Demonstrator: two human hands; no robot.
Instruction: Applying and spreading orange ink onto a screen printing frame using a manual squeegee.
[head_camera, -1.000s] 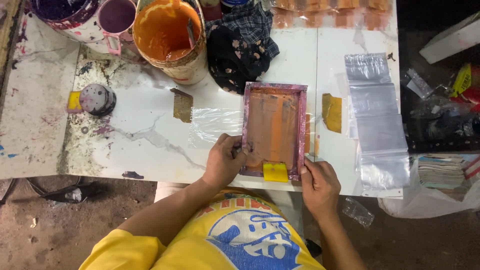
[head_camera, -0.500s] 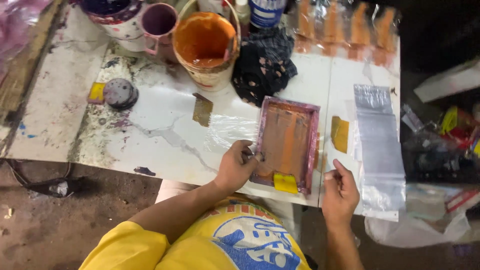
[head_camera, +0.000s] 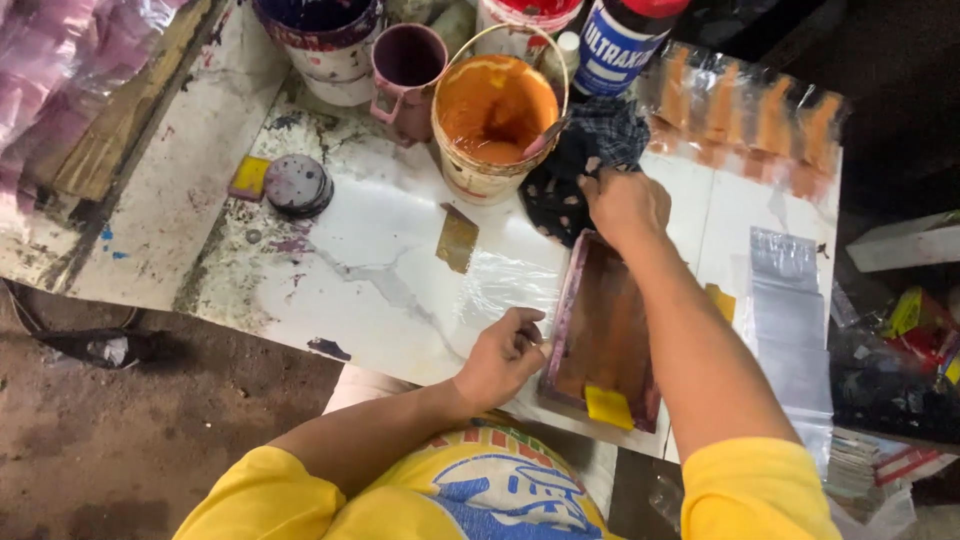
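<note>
The printing frame (head_camera: 603, 335) is lying flat on the white marbled table (head_camera: 370, 270), near its front edge. It is a rectangular frame with a pink-stained border and an orange-brown mesh inside. Its left edge is gripped by the left hand (head_camera: 503, 355), whose fingers are closed around the border. The right hand (head_camera: 625, 205) is laid at the far end of the frame, on a dark patterned cloth (head_camera: 590, 160); it cannot be told whether something is pinched in it. A yellow scraper (head_camera: 609, 407) is resting on the near end of the frame.

The frame is judged to be stiff and light, but the mesh looks thin and easily torn, so the border is the better place for holding. Wet ink probably makes it slippery. Beyond the frame, an orange paint bucket (head_camera: 492, 125) with a wire handle is standing, and to the right of the frame, shiny clear plastic bags (head_camera: 790, 330) are lying.
</note>
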